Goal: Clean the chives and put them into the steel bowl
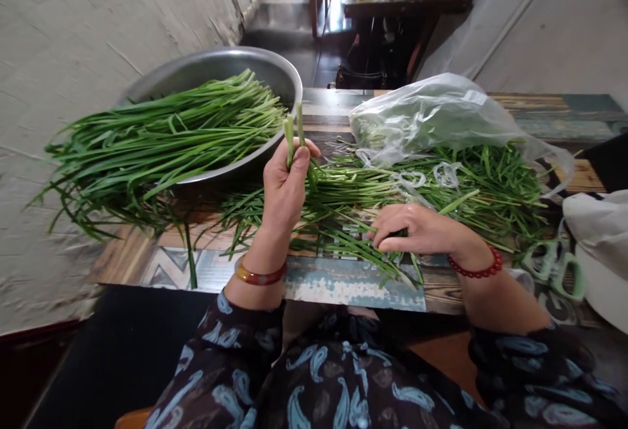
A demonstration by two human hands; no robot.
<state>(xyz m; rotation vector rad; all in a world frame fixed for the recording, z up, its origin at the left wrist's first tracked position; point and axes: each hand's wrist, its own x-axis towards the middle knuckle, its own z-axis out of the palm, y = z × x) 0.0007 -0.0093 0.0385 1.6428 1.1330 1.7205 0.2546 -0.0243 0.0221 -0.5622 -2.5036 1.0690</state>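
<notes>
My left hand (pixel 287 184) is closed around a few garlic chives (pixel 288 133), their pale cut ends pointing up above the thumb. It is raised over the table, just right of a big metal basin (pixel 293 76). A thick bundle of garlic chives (pixel 196 128) lies in the basin, with leaves hanging over its left rim. My right hand (pixel 409 229) is low over a loose spread of chives (pixel 353 184) on the table. Its fingers are curled and pinch at the stalks; the fingertips are partly hidden.
A clear plastic bag (pixel 432 115) lies over chives at the back right. Green-handled scissors (pixel 554 269) and a white cloth item (pixel 603 246) are at the right edge. The patterned wooden table (pixel 343 285) ends close to my body. Another table (pixel 407 4) stands farther back.
</notes>
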